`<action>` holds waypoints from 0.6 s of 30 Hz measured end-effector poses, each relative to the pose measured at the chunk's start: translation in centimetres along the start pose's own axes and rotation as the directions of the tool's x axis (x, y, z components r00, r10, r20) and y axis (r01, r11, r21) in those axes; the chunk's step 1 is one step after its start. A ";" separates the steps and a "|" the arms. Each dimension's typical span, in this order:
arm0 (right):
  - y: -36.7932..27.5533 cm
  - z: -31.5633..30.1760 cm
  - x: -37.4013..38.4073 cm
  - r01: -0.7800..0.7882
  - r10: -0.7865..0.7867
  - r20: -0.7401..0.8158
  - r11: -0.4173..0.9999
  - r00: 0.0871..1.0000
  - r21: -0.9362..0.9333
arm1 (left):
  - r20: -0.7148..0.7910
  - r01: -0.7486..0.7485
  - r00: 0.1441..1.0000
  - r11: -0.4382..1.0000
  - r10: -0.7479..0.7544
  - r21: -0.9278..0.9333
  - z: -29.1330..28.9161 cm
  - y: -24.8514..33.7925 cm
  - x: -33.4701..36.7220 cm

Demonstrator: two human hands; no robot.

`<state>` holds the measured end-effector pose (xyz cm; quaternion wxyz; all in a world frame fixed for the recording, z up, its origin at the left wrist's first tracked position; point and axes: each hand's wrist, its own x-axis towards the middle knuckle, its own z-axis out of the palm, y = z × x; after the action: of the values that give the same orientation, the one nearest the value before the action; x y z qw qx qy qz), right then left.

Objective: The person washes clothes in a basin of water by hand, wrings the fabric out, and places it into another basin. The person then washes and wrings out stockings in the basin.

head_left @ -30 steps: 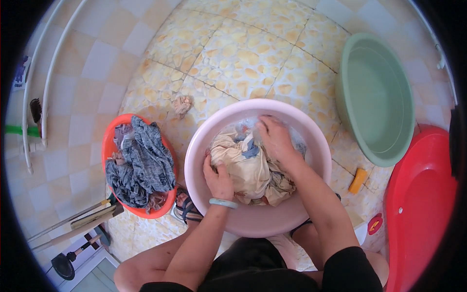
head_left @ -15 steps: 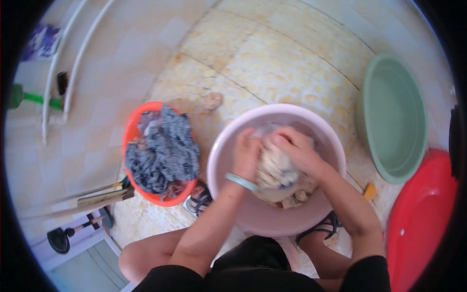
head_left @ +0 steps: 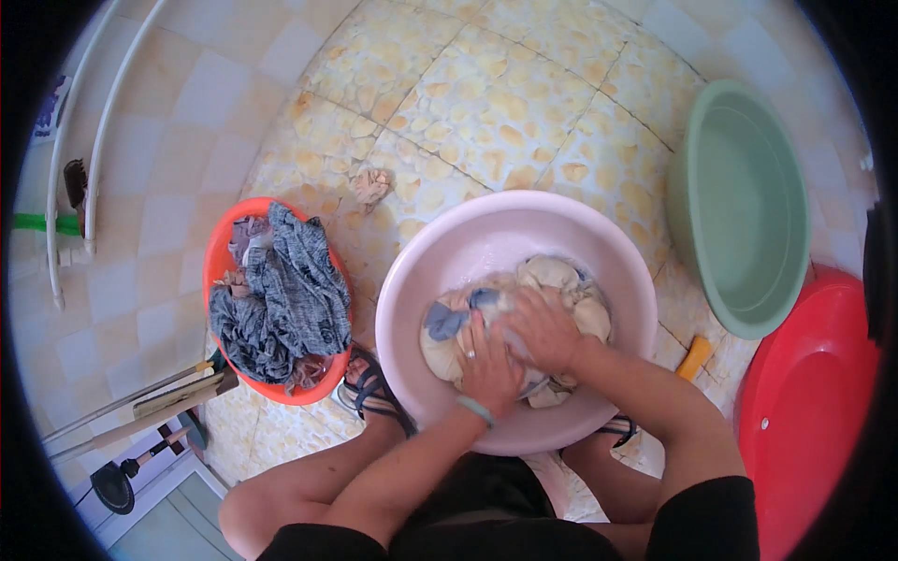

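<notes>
Resting on cream-and-blue fabric laundry (head_left: 547,273) inside the round pale-pink basin (head_left: 386,327), the left hand (head_left: 491,367) shows extended, slightly spread fingers. The right hand (head_left: 543,332), just beside it on the laundry, is blurred; its grip cannot be told. At left, the oval orange-red basin (head_left: 217,238) contains mottled grey-blue garments (head_left: 304,290). The oval pale-green basin (head_left: 753,206) stands at right.

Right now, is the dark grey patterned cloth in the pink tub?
No, the dark grey patterned cloth lies in the orange basin, left of the pink tub, which holds cream cloth.
</notes>
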<state>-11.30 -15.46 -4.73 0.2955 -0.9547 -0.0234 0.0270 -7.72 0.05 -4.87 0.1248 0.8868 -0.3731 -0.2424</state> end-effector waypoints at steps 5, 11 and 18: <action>3.0 0.9 7.6 -0.258 0.251 0.165 0.966 0.954 0.019 | 0.035 0.166 0.984 0.974 -0.173 0.151 -1.3 -2.3 7.1; 4.1 1.6 10.4 -0.539 0.537 0.049 0.842 0.842 0.032 | 0.293 0.229 0.927 0.972 -0.234 0.053 -5.3 -3.5 12.7; 3.1 0.3 9.0 -0.548 0.710 -0.155 0.646 0.687 0.531 | -0.188 0.112 0.963 0.920 -0.194 -0.375 -5.8 -4.6 11.8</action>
<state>-2.28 -17.32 -7.03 0.4751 -0.7950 0.3755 -0.0358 5.19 -5.06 -5.76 0.3070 0.8967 -0.2349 -0.2155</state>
